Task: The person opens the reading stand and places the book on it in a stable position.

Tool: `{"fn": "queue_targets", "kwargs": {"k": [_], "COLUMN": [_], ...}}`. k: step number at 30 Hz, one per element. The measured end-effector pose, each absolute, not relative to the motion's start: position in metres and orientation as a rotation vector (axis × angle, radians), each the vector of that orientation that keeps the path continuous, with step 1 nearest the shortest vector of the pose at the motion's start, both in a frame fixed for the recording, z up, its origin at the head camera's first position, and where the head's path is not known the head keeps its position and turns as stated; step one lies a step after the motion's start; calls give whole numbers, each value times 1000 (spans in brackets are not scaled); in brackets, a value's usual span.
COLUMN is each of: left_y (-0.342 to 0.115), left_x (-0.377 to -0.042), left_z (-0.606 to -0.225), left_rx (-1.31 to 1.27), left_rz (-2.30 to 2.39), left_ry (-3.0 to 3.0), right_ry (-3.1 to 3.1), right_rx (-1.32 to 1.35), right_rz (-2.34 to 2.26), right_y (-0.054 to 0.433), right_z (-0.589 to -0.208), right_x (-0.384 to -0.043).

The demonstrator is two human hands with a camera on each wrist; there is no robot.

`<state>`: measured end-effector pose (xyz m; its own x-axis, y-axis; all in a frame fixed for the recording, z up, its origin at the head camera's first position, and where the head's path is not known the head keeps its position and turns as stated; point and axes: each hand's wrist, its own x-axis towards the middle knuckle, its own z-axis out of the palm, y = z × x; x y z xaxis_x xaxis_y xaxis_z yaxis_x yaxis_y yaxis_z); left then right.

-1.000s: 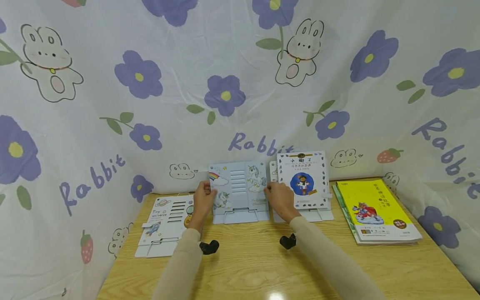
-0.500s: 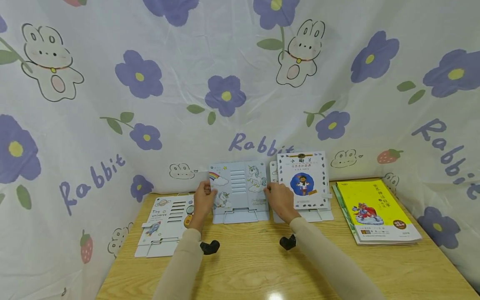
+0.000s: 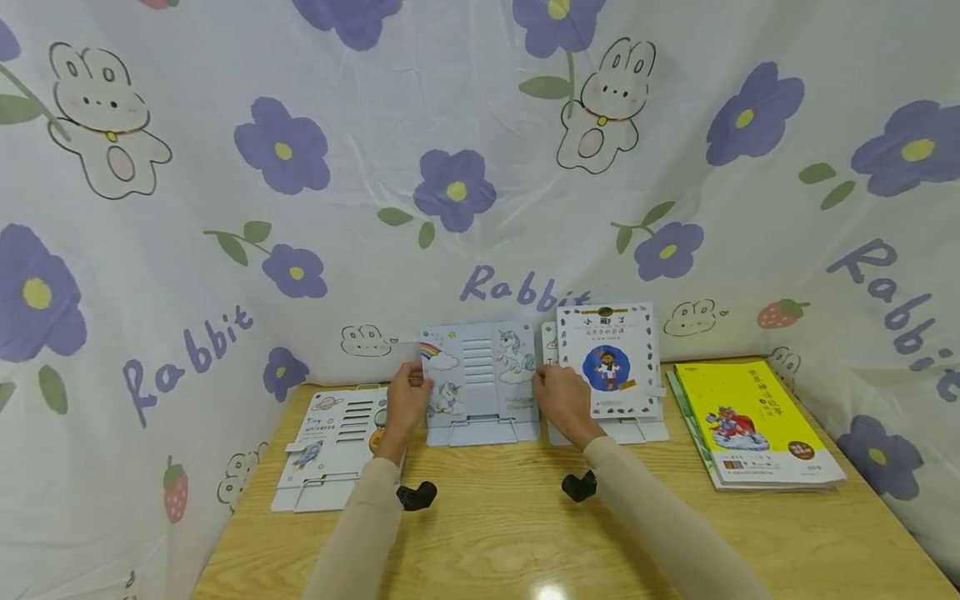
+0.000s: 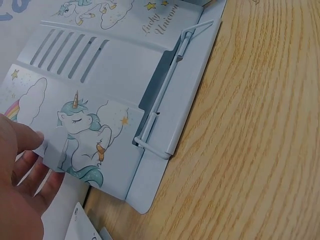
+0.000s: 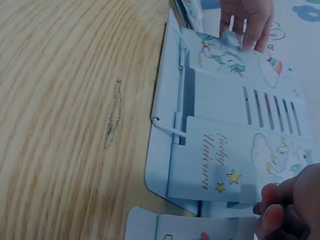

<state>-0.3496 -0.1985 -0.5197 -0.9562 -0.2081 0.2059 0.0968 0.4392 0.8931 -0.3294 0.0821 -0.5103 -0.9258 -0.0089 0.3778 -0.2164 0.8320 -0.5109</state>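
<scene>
A pale blue book stand (image 3: 480, 398) with unicorn pictures and a row of slots leans upright near the back cloth. My left hand (image 3: 406, 408) pinches its left edge, thumb in front and fingers behind, beside a small side clip (image 4: 55, 147). At the opposite edge, my right hand (image 3: 566, 402) has its thumb and curled fingers around the other side clip (image 5: 248, 184). A folded wire rest (image 4: 167, 95) runs along the lower ledge. No book lies on this stand.
A white "Tiny universe" stand (image 3: 330, 446) leans at the left. To the right, another stand (image 3: 637, 431) bears a white picture book (image 3: 641, 367). Farther right, a yellow book (image 3: 738, 408) tops a small pile on the wooden table (image 3: 495, 533). A patterned cloth (image 3: 360, 242) hangs behind.
Both hands stay at the two edges of the unicorn stand, which keeps its place. Only the head view shifts slightly.
</scene>
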Motion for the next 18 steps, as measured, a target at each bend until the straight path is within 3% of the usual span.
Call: {"fn": "queue_targets", "kwargs": {"k": [18], "left_y": [-165], "left_x": [-313], "left_z": [-493], "left_rx": [3], "left_rz": [-1435], "left_ry": [-2268], "right_ry": [-2574], "right_rx": [204], "right_rz": [856], "right_y": [126], "right_z": [-492], "right_x": [-294]}}
